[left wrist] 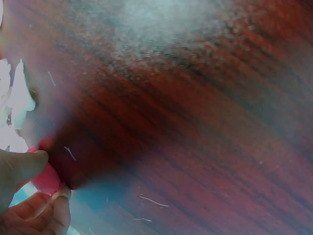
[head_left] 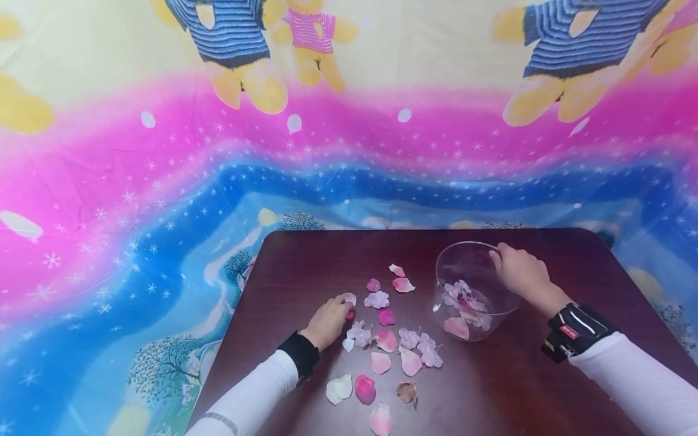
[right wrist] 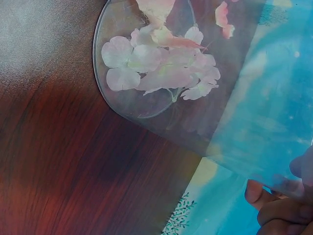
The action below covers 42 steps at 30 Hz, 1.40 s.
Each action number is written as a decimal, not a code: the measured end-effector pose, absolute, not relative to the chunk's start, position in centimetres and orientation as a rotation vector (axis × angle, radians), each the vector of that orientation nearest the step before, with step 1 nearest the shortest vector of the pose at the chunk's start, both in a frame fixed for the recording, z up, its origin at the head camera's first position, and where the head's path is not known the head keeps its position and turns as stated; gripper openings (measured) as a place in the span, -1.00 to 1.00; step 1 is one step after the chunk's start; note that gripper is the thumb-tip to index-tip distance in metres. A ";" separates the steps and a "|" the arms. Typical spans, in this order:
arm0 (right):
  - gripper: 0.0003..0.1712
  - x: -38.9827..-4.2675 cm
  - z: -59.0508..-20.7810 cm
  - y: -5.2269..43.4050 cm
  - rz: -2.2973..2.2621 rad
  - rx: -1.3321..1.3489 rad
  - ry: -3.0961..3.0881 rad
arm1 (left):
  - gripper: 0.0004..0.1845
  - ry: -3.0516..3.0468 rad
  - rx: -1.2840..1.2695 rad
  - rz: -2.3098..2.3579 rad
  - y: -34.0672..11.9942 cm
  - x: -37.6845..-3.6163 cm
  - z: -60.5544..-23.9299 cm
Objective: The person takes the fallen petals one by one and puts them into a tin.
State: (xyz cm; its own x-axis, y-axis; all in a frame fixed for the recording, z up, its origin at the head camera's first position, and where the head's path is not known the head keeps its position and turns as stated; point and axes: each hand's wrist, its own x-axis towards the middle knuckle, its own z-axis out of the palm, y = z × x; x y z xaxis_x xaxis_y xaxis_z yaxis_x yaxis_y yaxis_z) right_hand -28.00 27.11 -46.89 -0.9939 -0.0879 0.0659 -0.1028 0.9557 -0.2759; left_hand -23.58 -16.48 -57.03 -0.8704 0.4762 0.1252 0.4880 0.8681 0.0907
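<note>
Dark table [head_left: 305, 266] | left hand [head_left: 327, 322] pinches half-hidden pink petal [left wrist: 46, 178] | right hand [head_left: 522, 272] fingers [right wrist: 264, 193] grip bowl [head_left: 463, 260] rim

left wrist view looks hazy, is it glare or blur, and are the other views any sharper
Left wrist view: pale glare washes the table, and the fingers are blurred. Right wrist view: the bowl is soft, with reflections. Head view: sharpest, though its edges bend.

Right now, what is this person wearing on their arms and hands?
Both hands are bare, without gloves. Each arm has a long white sleeve. At the left wrist sits a plain black band. The right wrist carries a bulkier black strap with a small red label and a pale stripe. No rings or cables show.
</note>
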 end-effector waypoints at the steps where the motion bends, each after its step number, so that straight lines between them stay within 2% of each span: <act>1: -0.59 -28.0 -46.9 27.1 0.433 0.148 -3.053 | -0.89 -2.924 -0.762 -0.168 -16.5 -23.6 -57.1; 10: -0.61 -27.8 -46.7 26.9 0.436 0.135 -3.064 | -0.88 -2.861 -0.721 -0.005 -16.4 -23.4 -57.2; 28: -0.61 -27.7 -46.7 26.9 0.432 0.142 -3.059 | -0.95 -2.842 -0.731 -0.092 -16.2 -23.5 -56.2; 42: -0.60 -27.7 -46.7 27.0 0.438 0.139 -3.061 | -0.94 -2.719 -0.770 -0.180 -15.5 -23.9 -53.3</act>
State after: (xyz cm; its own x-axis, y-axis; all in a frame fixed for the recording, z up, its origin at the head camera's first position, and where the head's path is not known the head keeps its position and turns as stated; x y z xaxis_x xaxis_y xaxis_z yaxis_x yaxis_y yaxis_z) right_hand -27.75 27.00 -46.72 -0.9949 -0.0824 0.0584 -0.0954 0.9559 -0.2777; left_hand -23.92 -15.54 -53.29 -0.8081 0.4903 0.3266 0.5290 0.8479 0.0360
